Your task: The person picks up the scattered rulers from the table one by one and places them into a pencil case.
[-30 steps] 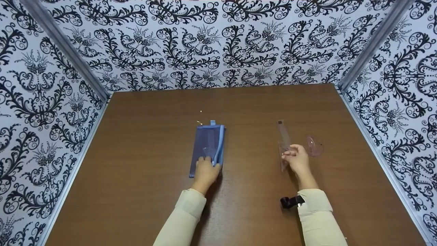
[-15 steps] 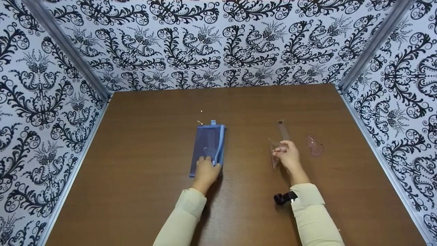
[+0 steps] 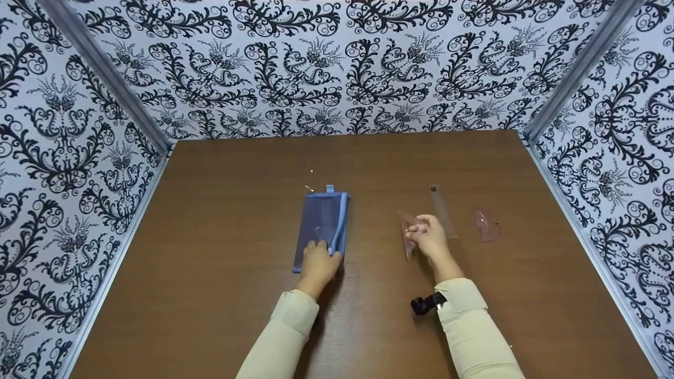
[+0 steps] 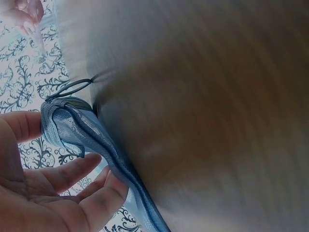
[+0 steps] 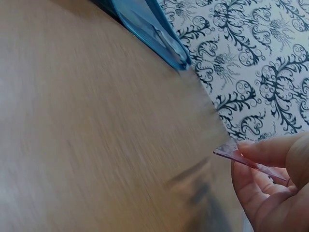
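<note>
A blue mesh zip pouch (image 3: 319, 218) lies on the table, its near end between the thumb and fingers of my left hand (image 3: 318, 267). The left wrist view shows the thumb against the zip end of the pouch (image 4: 77, 123) and the fingers along its other side. To the right, my right hand (image 3: 433, 239) pinches a clear pink set square (image 3: 406, 231) between thumb and fingers, tilted above the table. In the right wrist view the set square (image 5: 251, 162) appears nearly edge-on. A clear ruler (image 3: 441, 210) and a pink protractor (image 3: 486, 225) lie beyond that hand.
A small gold-coloured bit (image 3: 309, 188) lies by the pouch's far left corner. The brown table (image 3: 237, 210) is enclosed by patterned walls (image 3: 295, 68) at the back and sides. A black wrist device (image 3: 425, 304) sticks out from the right sleeve.
My right hand has moved left with the set square, away from the ruler and protractor and nearer the pouch. The ruler is now more fully visible. My left hand stays on the pouch.
</note>
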Motion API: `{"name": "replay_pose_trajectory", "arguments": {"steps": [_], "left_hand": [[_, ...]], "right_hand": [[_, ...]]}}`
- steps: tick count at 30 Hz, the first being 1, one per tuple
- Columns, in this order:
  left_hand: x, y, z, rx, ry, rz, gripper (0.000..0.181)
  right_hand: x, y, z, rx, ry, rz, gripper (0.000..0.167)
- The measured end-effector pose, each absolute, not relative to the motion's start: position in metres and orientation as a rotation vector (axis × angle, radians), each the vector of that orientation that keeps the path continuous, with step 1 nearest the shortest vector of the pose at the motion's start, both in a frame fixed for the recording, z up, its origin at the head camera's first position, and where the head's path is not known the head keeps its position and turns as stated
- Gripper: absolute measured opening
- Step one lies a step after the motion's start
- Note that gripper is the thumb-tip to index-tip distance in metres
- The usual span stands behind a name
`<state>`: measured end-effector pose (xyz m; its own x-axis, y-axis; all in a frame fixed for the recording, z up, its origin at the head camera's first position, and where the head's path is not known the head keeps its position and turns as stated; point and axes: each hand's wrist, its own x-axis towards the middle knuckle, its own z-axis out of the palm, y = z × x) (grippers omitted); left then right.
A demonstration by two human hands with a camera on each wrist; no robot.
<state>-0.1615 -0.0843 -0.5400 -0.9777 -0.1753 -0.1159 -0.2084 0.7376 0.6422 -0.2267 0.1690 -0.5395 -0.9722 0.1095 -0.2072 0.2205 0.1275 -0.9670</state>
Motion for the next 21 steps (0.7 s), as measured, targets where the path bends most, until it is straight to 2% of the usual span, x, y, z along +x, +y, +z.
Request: {"name": "replay_pose_trajectory", "arguments": {"steps": [13, 21], "left_hand": [[-0.161, -0.086, -0.54, -0.323, 2.869, 1.084, 0.052], [-0.162, -0.085, -0.542, -0.304, 2.916, 1.058, 0.043]], "right_hand": [[-0.228, 0.139, -0.545, 0.32, 2.254, -2.01, 0.047], [-0.23, 0.124, -0.548, 0.34, 2.178, -2.052, 0.046]]}}
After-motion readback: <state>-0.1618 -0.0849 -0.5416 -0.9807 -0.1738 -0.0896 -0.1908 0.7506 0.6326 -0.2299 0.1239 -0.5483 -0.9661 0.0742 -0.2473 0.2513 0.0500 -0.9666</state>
